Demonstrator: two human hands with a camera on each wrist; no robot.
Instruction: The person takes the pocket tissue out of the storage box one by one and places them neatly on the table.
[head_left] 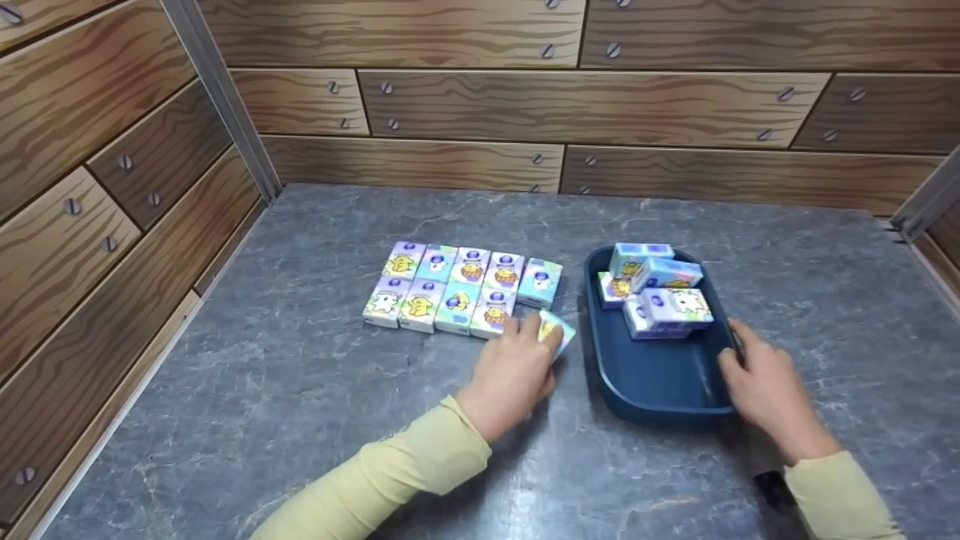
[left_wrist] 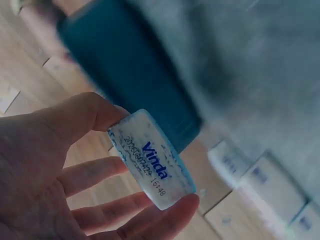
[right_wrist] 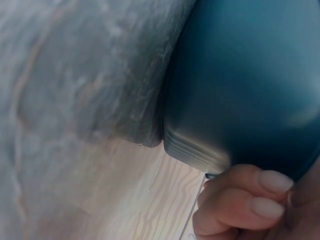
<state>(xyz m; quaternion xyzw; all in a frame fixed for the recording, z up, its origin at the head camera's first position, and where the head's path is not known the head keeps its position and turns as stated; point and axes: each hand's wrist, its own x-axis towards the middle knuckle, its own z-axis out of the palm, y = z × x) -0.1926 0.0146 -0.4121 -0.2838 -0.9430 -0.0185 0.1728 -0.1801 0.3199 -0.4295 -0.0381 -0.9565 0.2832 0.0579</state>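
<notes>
My left hand (head_left: 510, 381) pinches a small tissue pack (left_wrist: 152, 162) between thumb and fingertips. The pack's white end, printed "Vinda", faces the left wrist camera. In the head view this held pack (head_left: 561, 330) is tilted, just right of two rows of several tissue packs (head_left: 437, 304) laid side by side on the table. At the right end of the far row lies one pack (head_left: 540, 282), slightly apart. My right hand (head_left: 769, 386) grips the right side of a dark blue tray (head_left: 598, 352). Its curled fingers (right_wrist: 245, 207) show against the tray's wall in the right wrist view.
Several more packs (head_left: 679, 306) are heaped in the far half of the tray, some stacked on others. Everything stands on a grey marbled table (head_left: 262, 375). Wood-patterned panels (head_left: 465, 105) rise behind and at the left.
</notes>
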